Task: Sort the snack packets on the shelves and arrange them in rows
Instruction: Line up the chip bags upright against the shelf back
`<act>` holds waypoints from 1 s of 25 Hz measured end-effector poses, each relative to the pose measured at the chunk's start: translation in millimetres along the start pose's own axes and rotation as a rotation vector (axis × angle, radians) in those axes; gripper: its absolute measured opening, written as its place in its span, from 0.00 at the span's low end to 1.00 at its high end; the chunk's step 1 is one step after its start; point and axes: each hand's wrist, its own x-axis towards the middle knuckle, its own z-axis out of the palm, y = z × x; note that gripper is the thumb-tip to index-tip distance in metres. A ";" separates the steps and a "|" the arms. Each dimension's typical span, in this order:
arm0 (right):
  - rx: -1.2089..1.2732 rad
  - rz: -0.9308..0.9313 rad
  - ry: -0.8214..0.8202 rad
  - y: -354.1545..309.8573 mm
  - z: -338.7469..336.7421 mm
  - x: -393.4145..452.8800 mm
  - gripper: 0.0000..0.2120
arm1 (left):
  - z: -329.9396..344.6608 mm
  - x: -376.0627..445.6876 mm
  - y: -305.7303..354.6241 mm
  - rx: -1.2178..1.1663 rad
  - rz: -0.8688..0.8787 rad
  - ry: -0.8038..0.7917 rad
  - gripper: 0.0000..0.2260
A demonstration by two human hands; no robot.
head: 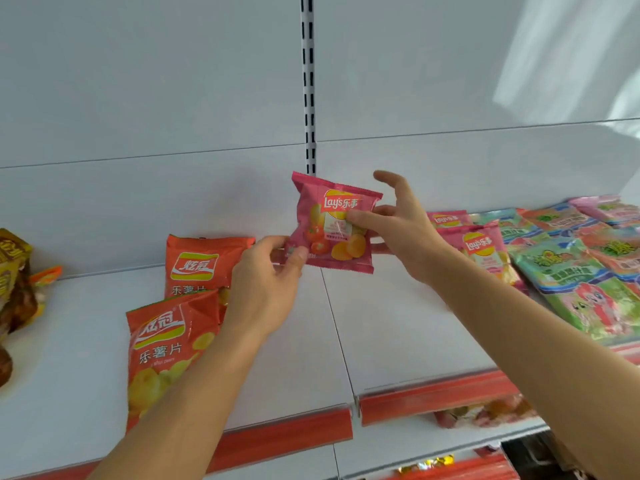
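A pink Lay's crisp packet (334, 225) hangs upright in the air above the middle of the white shelf (398, 341), right over the seam between its two boards. The left hand (266, 285) pinches the packet's lower left corner between thumb and fingers. The right hand (398, 230) nips its right edge with thumb and a finger, its other fingers spread loose above. Held by two points with the printed face toward the person, it looks like a hand-over or a squaring-up before it is laid down.

To the right lie more pink Lay's packets (483, 249), just beside a stack of green and pink pony-print packets (581, 289), so like seems to be gathered with like. To the left, two orange potato-crisp packets (180, 306) lie overlapping, one far, one near, probably the start of their own row.
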 end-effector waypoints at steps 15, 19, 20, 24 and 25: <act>-0.252 0.060 0.111 -23.1 -130.2 -21.3 0.07 | 57.1 -40.0 46.3 -0.171 -0.051 -0.183 0.06; -0.398 0.066 0.100 -13.4 -168.6 -21.4 0.10 | 92.8 -61.3 63.3 -0.174 -0.094 -0.220 0.09; -0.443 0.073 0.106 -9.2 -177.1 -20.9 0.11 | 103.1 -66.2 67.3 -0.148 -0.092 -0.247 0.08; -0.524 0.116 0.070 7.5 -206.7 -18.3 0.12 | 139.3 -81.4 76.3 0.050 -0.002 -0.274 0.08; -0.540 0.115 0.066 12.0 -212.7 -17.1 0.11 | 147.1 -84.2 77.6 0.084 0.022 -0.269 0.08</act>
